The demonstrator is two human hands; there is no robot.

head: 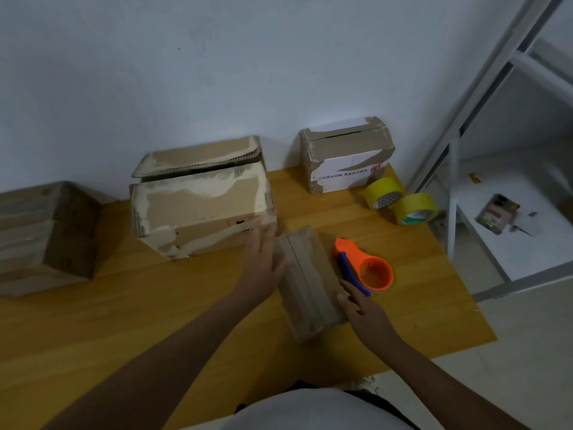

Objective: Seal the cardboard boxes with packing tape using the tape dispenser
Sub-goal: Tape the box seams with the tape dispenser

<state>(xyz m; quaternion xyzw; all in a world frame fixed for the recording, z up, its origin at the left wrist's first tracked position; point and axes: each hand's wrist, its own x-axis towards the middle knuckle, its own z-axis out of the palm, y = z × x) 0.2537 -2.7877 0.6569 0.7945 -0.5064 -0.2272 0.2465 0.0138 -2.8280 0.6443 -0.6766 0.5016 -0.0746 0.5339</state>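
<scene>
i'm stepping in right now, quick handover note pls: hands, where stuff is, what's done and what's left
Left hand: open, flat against the left side of the small box in the middle of the table.
Right hand: open at the box's right edge, fingertips by the tape dispenser, not gripping it.
Two yellow tape rolls stand at the far right.
Done: nothing visibly taped on the small box.
Left: the big box and the white-labelled box at the back show gaps at their top flaps. The box at far left is too blurred to judge.
</scene>
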